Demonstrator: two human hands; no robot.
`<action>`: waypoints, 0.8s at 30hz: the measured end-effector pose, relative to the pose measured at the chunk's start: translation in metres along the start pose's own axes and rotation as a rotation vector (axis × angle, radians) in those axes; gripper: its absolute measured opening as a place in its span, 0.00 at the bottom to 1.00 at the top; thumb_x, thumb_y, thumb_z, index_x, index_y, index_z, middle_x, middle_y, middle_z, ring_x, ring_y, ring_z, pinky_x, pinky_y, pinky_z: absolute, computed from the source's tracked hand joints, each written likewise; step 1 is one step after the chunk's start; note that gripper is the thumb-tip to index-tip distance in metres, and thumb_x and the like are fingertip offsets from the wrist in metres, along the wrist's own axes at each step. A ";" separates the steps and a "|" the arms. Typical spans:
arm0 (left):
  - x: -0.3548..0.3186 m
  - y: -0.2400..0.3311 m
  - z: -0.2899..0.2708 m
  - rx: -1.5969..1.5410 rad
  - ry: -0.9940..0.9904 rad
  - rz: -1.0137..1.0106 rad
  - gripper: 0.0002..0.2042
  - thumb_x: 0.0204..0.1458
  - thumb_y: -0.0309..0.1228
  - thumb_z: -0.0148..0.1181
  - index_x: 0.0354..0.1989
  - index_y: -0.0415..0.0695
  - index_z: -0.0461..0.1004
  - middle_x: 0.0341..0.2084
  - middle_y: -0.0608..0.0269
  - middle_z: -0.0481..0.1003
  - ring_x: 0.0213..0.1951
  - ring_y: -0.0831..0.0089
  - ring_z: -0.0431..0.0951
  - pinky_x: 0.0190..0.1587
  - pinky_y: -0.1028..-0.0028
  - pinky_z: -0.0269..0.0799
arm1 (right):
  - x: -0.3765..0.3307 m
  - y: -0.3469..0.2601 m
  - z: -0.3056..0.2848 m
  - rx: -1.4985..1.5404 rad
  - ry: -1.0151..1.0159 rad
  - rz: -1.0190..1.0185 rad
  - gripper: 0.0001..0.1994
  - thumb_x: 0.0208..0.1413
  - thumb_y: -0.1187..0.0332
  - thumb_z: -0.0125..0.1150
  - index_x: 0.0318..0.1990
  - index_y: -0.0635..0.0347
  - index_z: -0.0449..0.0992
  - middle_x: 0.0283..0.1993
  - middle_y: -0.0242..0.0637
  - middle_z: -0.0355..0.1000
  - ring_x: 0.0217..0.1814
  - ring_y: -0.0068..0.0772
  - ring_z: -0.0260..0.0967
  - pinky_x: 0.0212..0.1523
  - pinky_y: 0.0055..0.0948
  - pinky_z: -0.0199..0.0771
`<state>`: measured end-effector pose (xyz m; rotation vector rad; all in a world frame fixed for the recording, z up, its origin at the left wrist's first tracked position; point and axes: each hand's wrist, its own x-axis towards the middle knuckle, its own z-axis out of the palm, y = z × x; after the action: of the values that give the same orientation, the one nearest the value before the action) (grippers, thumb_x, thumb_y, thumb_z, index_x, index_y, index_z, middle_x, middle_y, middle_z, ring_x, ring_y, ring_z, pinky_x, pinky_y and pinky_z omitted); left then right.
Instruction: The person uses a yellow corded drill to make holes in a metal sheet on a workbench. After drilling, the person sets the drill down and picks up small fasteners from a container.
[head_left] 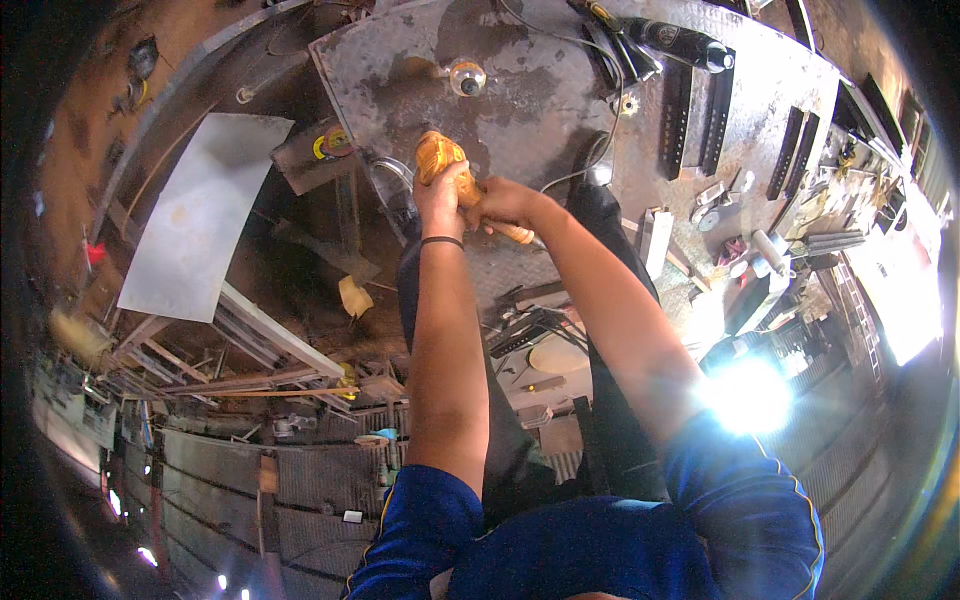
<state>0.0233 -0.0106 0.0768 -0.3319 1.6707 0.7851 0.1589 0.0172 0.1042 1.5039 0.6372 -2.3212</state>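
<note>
A yellow power tool [437, 152], shaped like a drill, is held over a stained metal plate [385, 75]. My left hand [440, 200] wraps around its body, a dark band on the wrist. Just to the right, my right hand [505, 203] is closed around the handle, whose yellow end shows below the fingers. The tool's working tip is hidden beneath its body. Beyond it on the plate stands a small clear round container [467, 78] with a dark centre.
A black angle grinder [680, 42] lies at the far right, near perforated dark metal bars [676, 122]. A cable [618, 100] curves over the plate. At left are a pale metal sheet [205, 215] and a yellow tape measure [333, 144]. Metal scraps [710, 220] lie at right.
</note>
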 end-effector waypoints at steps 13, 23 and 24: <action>0.015 -0.013 -0.019 0.084 -0.012 0.042 0.36 0.36 0.21 0.76 0.59 0.39 0.68 0.47 0.58 0.75 0.47 0.62 0.78 0.50 0.62 0.75 | -0.003 0.013 0.028 0.196 0.256 -0.092 0.20 0.35 0.75 0.75 0.40 0.71 0.77 0.35 0.45 0.78 0.34 0.36 0.79 0.33 0.36 0.78; 0.012 -0.007 -0.020 0.088 -0.039 0.042 0.33 0.35 0.22 0.75 0.55 0.36 0.71 0.45 0.58 0.77 0.44 0.62 0.80 0.48 0.63 0.77 | -0.002 0.008 0.015 0.106 0.009 -0.049 0.23 0.38 0.57 0.75 0.35 0.70 0.82 0.36 0.51 0.81 0.39 0.44 0.82 0.42 0.41 0.81; 0.013 -0.006 -0.020 0.092 -0.037 0.028 0.32 0.36 0.21 0.75 0.55 0.36 0.72 0.44 0.57 0.77 0.44 0.62 0.80 0.47 0.63 0.77 | 0.000 0.010 0.017 -0.031 0.106 -0.049 0.25 0.40 0.54 0.74 0.37 0.70 0.82 0.38 0.53 0.81 0.42 0.46 0.82 0.45 0.42 0.81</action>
<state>0.0082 -0.0259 0.0639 -0.2288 1.6742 0.7284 0.1503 -0.0005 0.1088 1.6231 0.7419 -2.2677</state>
